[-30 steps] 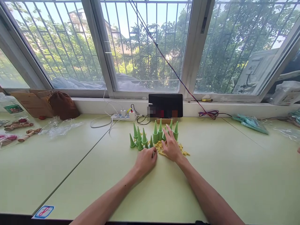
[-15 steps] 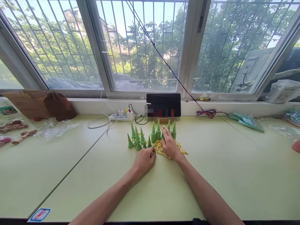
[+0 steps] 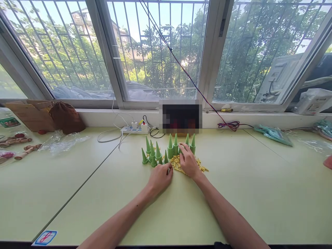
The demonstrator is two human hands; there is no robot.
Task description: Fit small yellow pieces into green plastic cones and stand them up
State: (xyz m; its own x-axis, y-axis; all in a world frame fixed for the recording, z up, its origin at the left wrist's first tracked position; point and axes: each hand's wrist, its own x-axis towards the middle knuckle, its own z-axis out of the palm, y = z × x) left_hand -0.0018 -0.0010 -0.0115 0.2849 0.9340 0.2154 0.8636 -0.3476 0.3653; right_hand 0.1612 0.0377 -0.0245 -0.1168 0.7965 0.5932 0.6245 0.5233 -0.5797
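Note:
My left hand (image 3: pixel 159 176) rests on the table with its fingers curled in, at the near edge of a group of pointed green cones (image 3: pixel 158 152). Whatever lies between those fingers is hidden. Over a loose pile of small yellow pieces (image 3: pixel 176 163) reaches my right hand (image 3: pixel 190 163), its fingers stretched forward and apart. Its fingertips are close to a row of taller green cone stacks (image 3: pixel 170 148); I cannot tell whether they touch. Part of that row is covered by the hand.
Behind the cones stands a dark screen (image 3: pixel 181 116), partly blurred. A white power strip (image 3: pixel 135 130) with cables sits to its left. Farther left are a brown bag (image 3: pixel 66 117), a cardboard box (image 3: pixel 28 116) and wooden pieces (image 3: pixel 27 150). A teal plastic packet (image 3: pixel 273 134) lies right.
The right hand's fingers have shifted very slightly over the yellow pieces. The left hand stays in place among the cones.

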